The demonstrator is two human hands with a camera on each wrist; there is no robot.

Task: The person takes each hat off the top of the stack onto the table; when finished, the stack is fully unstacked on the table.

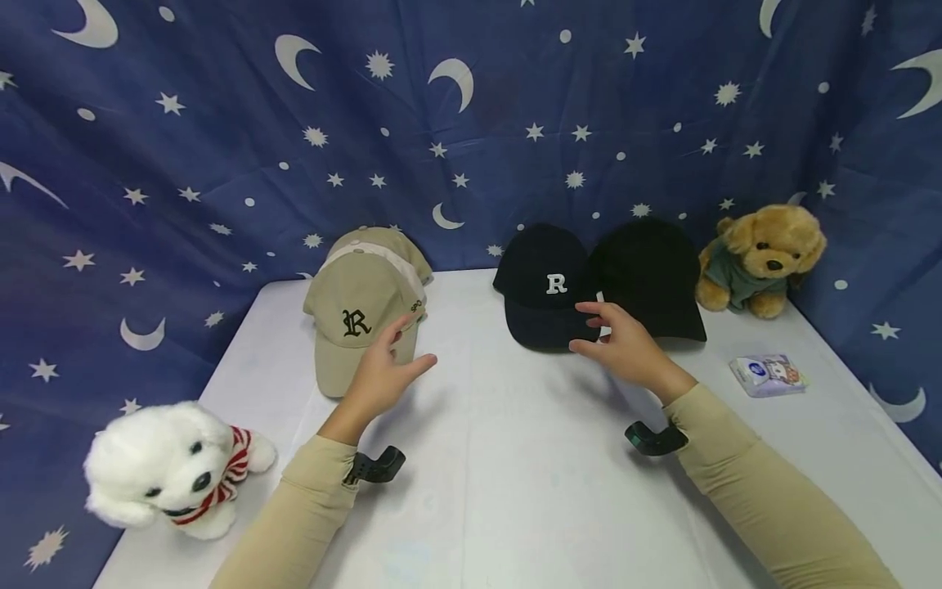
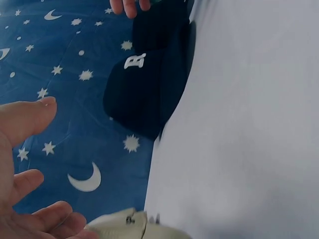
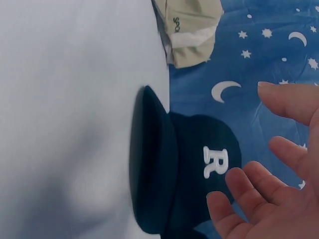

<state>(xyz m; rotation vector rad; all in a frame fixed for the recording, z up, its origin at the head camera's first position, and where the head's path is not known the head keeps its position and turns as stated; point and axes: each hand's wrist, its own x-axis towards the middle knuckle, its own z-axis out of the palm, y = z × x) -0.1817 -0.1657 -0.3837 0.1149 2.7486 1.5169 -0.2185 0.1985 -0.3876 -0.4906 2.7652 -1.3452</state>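
My left hand point(image 1: 381, 372) hovers in front of the beige cap point(image 1: 361, 294) with a black R, its thumb and fingers spread and nothing held. Behind that cap a second beige cap point(image 1: 397, 242) is partly hidden. My right hand point(image 1: 621, 343) is held over the brim of the navy cap point(image 1: 540, 262) with a white R, thumb apart from loosely bent fingers and holding nothing. Beside it on the right stands a plain black cap point(image 1: 651, 274). In the right wrist view the navy cap point(image 3: 194, 174) appears sideways, beyond the spread fingers point(image 3: 254, 189).
A white plush dog point(image 1: 162, 466) with a striped scarf sits at the table's left edge. At the back right is a brown plush dog point(image 1: 765, 254), with a small tissue pack point(image 1: 769, 375) in front of it. A blue star-patterned curtain point(image 1: 471, 123) hangs behind the white table point(image 1: 500, 491).
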